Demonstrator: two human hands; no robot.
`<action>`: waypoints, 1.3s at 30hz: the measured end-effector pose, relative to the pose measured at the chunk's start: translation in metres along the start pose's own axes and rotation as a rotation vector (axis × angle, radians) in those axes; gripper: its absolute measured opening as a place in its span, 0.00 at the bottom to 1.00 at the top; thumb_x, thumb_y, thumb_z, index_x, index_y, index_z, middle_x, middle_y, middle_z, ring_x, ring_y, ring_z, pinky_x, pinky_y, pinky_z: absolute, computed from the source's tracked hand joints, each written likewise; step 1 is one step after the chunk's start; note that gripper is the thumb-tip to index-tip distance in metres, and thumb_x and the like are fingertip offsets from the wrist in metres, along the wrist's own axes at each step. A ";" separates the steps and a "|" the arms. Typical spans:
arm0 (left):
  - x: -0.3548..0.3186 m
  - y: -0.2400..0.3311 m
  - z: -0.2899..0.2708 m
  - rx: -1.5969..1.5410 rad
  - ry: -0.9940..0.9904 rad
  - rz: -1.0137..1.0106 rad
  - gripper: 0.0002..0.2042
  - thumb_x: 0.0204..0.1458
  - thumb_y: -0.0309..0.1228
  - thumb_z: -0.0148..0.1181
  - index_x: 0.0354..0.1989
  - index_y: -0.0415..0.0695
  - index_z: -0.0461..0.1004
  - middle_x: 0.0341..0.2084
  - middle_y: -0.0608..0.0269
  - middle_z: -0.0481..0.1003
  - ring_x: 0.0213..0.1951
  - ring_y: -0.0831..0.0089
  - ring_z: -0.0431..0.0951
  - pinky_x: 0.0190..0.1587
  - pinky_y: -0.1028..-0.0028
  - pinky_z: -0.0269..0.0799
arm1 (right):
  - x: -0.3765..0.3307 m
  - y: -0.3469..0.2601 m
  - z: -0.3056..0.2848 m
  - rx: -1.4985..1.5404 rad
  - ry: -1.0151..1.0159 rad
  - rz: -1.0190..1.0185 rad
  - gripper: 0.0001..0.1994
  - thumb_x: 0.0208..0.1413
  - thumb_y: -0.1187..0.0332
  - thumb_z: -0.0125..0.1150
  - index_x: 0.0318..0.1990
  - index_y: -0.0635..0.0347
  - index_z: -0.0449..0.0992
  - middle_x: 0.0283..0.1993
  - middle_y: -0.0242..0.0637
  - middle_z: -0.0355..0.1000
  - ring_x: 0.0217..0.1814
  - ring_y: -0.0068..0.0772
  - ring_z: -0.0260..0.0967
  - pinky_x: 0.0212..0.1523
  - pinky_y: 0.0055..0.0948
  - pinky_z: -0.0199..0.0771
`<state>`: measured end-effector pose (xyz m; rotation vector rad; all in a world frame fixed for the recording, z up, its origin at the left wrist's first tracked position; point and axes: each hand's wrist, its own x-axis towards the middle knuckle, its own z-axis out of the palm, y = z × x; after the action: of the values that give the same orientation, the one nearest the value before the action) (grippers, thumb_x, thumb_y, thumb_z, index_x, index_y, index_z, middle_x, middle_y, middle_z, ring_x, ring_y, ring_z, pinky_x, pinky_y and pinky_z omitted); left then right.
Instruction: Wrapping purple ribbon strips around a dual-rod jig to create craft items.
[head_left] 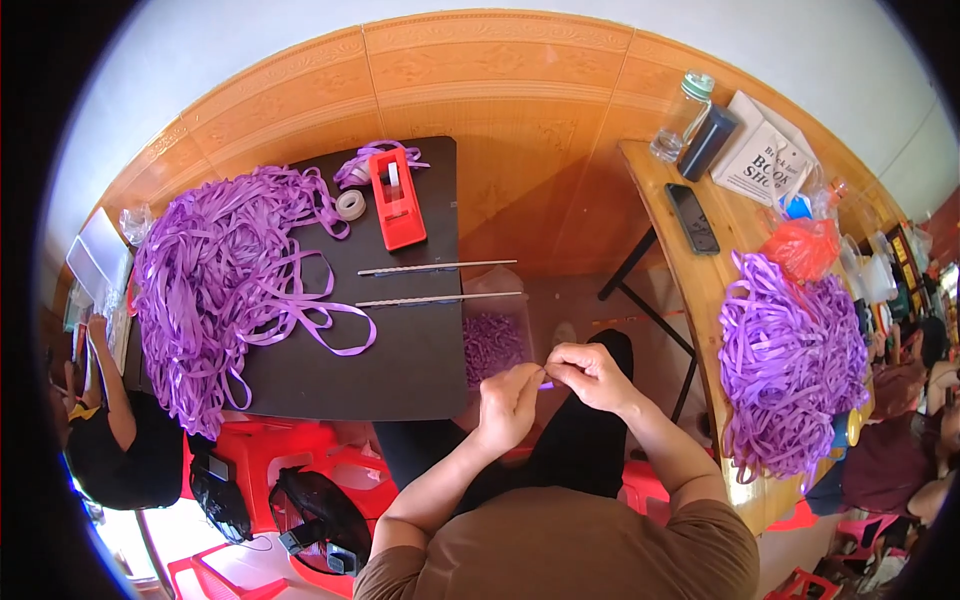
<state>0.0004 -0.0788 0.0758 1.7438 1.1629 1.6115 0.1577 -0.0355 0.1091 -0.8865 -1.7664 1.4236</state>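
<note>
My left hand (508, 408) and my right hand (590, 378) meet above my lap, fingertips pinched together. A short bit of purple ribbon (546, 386) shows between them; the rest of it is hidden by the fingers. Just beyond my hands, lower down, a clear bin (527, 325) holds many small purple pieces (493, 345). On the dark table (400, 375) to the left lies a big tangled heap of purple ribbon (225, 270), with loops trailing toward me. Two thin pale sticks (435, 267) lie nearly parallel there, their right ends jutting past the table's edge.
A red tape dispenser (398, 205) and a tape roll (350, 205) sit at the dark table's back. The wooden table (655, 165) at right bears another purple ribbon heap (795, 370), a phone (692, 218), a bottle (683, 120) and a bag. Other people sit at both sides.
</note>
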 end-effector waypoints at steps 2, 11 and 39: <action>-0.002 0.002 -0.004 -0.220 -0.077 -0.303 0.04 0.55 0.22 0.54 0.30 0.36 0.74 0.13 0.62 0.68 0.14 0.76 0.64 0.19 0.79 0.57 | -0.001 0.005 -0.003 -0.277 0.023 -0.257 0.02 0.51 0.80 0.57 0.28 0.66 0.72 0.24 0.37 0.67 0.25 0.31 0.65 0.29 0.27 0.64; -0.001 -0.023 -0.024 -1.322 -0.448 -1.175 0.09 0.59 0.27 0.48 0.32 0.34 0.71 0.09 0.70 0.59 0.13 0.77 0.57 0.22 0.74 0.56 | 0.000 -0.013 -0.017 -0.834 -0.203 -0.646 0.08 0.40 0.77 0.62 0.30 0.54 0.72 0.29 0.30 0.63 0.33 0.32 0.61 0.34 0.31 0.58; -0.019 -0.018 -0.011 -0.574 -0.238 -0.771 0.08 0.59 0.26 0.52 0.38 0.34 0.74 0.19 0.62 0.75 0.20 0.80 0.74 0.25 0.81 0.70 | 0.021 0.025 -0.015 -1.110 0.331 -0.722 0.13 0.35 0.73 0.67 0.34 0.58 0.76 0.33 0.29 0.69 0.33 0.30 0.66 0.31 0.31 0.60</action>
<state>-0.0138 -0.0879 0.0530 0.9155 0.9522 1.0709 0.1615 -0.0054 0.0892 -0.7642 -2.2225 -0.2325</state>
